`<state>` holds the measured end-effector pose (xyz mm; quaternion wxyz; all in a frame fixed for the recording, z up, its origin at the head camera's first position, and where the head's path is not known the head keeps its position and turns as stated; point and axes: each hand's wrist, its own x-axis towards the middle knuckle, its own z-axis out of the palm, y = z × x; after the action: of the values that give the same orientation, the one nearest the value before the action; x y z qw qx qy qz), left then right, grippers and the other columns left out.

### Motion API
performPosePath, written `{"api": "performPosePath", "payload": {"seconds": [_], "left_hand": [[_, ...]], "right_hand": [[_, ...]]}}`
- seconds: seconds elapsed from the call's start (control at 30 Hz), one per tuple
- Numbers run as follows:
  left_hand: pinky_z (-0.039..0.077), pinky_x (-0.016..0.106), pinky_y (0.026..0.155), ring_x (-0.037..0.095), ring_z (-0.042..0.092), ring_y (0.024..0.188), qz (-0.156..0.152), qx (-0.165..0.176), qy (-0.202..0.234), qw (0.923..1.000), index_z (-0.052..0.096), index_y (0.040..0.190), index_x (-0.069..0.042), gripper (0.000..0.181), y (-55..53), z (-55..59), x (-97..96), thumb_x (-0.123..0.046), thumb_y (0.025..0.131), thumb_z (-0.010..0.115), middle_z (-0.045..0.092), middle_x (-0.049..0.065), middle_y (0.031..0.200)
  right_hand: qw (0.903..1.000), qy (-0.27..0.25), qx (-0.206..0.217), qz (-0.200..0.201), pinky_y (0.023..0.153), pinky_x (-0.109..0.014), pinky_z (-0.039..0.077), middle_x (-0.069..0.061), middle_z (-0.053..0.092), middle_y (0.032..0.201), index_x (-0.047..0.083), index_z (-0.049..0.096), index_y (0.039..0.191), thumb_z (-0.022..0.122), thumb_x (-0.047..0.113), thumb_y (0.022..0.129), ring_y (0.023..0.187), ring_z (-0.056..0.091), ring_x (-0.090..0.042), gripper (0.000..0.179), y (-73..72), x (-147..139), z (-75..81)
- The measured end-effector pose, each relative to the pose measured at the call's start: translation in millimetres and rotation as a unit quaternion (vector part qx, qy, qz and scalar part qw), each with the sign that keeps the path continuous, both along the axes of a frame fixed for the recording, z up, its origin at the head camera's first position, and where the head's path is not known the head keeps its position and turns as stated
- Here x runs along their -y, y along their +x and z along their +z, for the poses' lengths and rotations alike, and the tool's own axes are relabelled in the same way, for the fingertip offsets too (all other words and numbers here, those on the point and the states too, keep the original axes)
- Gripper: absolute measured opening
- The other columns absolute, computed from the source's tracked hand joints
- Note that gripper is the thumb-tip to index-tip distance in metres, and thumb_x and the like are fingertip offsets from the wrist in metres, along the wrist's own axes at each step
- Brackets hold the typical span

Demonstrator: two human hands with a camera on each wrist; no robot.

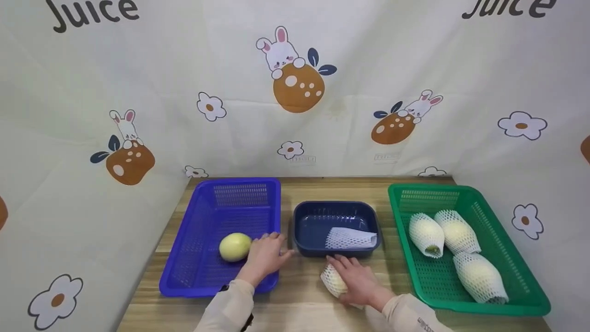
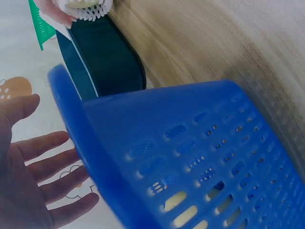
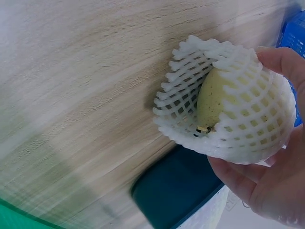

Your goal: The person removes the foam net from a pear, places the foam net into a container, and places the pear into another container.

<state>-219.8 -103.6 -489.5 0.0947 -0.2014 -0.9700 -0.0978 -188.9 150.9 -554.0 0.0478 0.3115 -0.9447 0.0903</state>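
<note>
My right hand (image 1: 362,282) grips a pale yellow-green oval fruit (image 3: 214,98) in a white foam net sleeve (image 3: 257,119), low over the table in front of the dark blue tub. In the right wrist view, the sleeve gapes at one end, showing the fruit's stem stub, with thumb and fingers on opposite sides. My left hand (image 1: 266,256) is over the right rim of the blue basket (image 1: 180,240); its fingers are spread and extended in the left wrist view, holding nothing. A bare yellow-green fruit (image 1: 234,247) lies in that basket, just left of this hand.
Between the baskets stands the dark blue tub (image 1: 334,252), with an empty foam net sleeve (image 1: 351,238) inside. At the right, a green basket (image 1: 435,279) holds 3 sleeved fruits (image 1: 479,275). A printed curtain (image 1: 350,166) hangs behind and along both sides of the wooden table (image 1: 299,295).
</note>
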Motion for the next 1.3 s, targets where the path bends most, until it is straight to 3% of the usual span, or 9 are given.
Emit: {"api": "performPosePath", "payload": {"seconds": [0.07, 0.2, 0.37, 0.53, 0.63, 0.83, 0.97, 1.13, 1.3], "left_hand": [[0.043, 0.046, 0.067, 0.03, 0.055, 0.085, 0.0, -0.003, 0.0, 1.0, 0.061, 0.098, -0.006, 0.041, 0.6, 0.2, -2.1, -0.041, 0.078, 0.061, 0.059, 0.01, 0.093], [0.043, 0.045, 0.07, 0.028, 0.054, 0.089, -0.009, -0.008, 0.021, 0.9997, 0.062, 0.1, -0.007, 0.04, 3.7, 0.3, -8.9, -0.041, 0.079, 0.06, 0.058, 0.008, 0.095], [0.044, 0.041, 0.07, 0.026, 0.055, 0.089, -0.038, -0.015, 0.064, 0.9971, 0.062, 0.103, -0.008, 0.038, 10.1, -2.1, -21.6, -0.038, 0.08, 0.059, 0.059, 0.007, 0.098], [0.046, 0.038, 0.071, 0.025, 0.057, 0.088, -0.076, -0.009, 0.098, 0.9922, 0.06, 0.104, -0.007, 0.038, 18.8, -7.5, -36.4, -0.036, 0.08, 0.059, 0.059, 0.006, 0.1], [0.046, 0.037, 0.071, 0.025, 0.058, 0.087, -0.087, 0.016, 0.115, 0.9894, 0.058, 0.108, -0.007, 0.04, 24.7, -13.9, -44.8, -0.036, 0.08, 0.06, 0.058, 0.007, 0.102], [0.045, 0.044, 0.073, 0.03, 0.056, 0.091, -0.071, 0.083, 0.145, 0.9834, 0.05, 0.12, -0.005, 0.052, 31.6, -34.6, -59.8, -0.034, 0.079, 0.062, 0.054, 0.012, 0.111], [0.042, 0.042, 0.082, 0.03, 0.052, 0.101, -0.073, 0.117, 0.174, 0.975, 0.044, 0.124, -0.001, 0.059, 33.9, -48.5, -68.1, -0.034, 0.079, 0.063, 0.05, 0.015, 0.117], [0.04, 0.04, 0.085, 0.03, 0.05, 0.104, -0.08, 0.138, 0.196, 0.9676, 0.042, 0.126, 0.001, 0.064, 36.2, -58.4, -76.1, -0.035, 0.078, 0.064, 0.048, 0.017, 0.12], [0.041, 0.041, 0.084, 0.03, 0.05, 0.103, -0.088, 0.143, 0.191, 0.9671, 0.044, 0.126, -0.003, 0.063, 36.3, -60.2, -80.5, -0.036, 0.076, 0.065, 0.05, 0.017, 0.118]], "right_hand": [[0.9999, -0.012, 0.012, 0.0, 0.049, -0.042, 0.044, -0.013, 0.044, 0.122, 0.007, 0.035, 0.132, 0.077, 0.032, 0.05, 0.095, 0.048, -0.033, 0.096, 0.2, -1.7, 0.3], [0.9977, -0.055, 0.037, 0.013, 0.068, -0.046, 0.046, -0.015, 0.041, 0.125, 0.002, 0.031, 0.133, 0.079, 0.032, 0.052, 0.103, 0.044, -0.034, 0.099, 0.7, -7.2, -2.0], [0.9908, -0.122, 0.044, 0.04, 0.088, -0.045, 0.036, -0.017, 0.039, 0.128, -0.003, 0.032, 0.132, 0.079, 0.033, 0.056, 0.111, 0.04, -0.033, 0.096, 1.0, -15.2, -7.2], [0.9836, -0.167, 0.029, 0.062, 0.089, -0.045, 0.035, -0.016, 0.04, 0.127, -0.005, 0.034, 0.13, 0.077, 0.029, 0.061, 0.113, 0.039, -0.032, 0.088, 3.1, -23.5, -11.5], [0.9816, -0.177, 0.023, 0.067, 0.089, -0.044, 0.036, -0.017, 0.04, 0.127, -0.006, 0.035, 0.13, 0.076, 0.025, 0.063, 0.113, 0.039, -0.031, 0.084, 4.8, -28.4, -14.2], [0.9786, -0.191, 0.019, 0.075, 0.087, -0.044, 0.037, -0.021, 0.038, 0.127, -0.004, 0.035, 0.13, 0.077, 0.022, 0.061, 0.114, 0.038, -0.032, 0.085, 6.1, -34.9, -18.6], [0.9792, -0.186, 0.046, 0.067, 0.084, -0.046, 0.039, -0.022, 0.033, 0.131, 0.003, 0.032, 0.134, 0.078, 0.025, 0.061, 0.113, 0.04, -0.034, 0.089, 7.8, -36.7, -20.8], [0.9773, -0.181, 0.092, 0.058, 0.084, -0.046, 0.04, -0.021, 0.029, 0.135, 0.01, 0.023, 0.139, 0.074, 0.032, 0.067, 0.113, 0.041, -0.034, 0.091, 10.7, -38.4, -24.1], [0.9783, -0.184, 0.065, 0.068, 0.083, -0.046, 0.04, -0.017, 0.033, 0.135, 0.012, 0.029, 0.138, 0.072, 0.036, 0.069, 0.112, 0.043, -0.032, 0.085, 9.7, -40.2, -24.1]]}}
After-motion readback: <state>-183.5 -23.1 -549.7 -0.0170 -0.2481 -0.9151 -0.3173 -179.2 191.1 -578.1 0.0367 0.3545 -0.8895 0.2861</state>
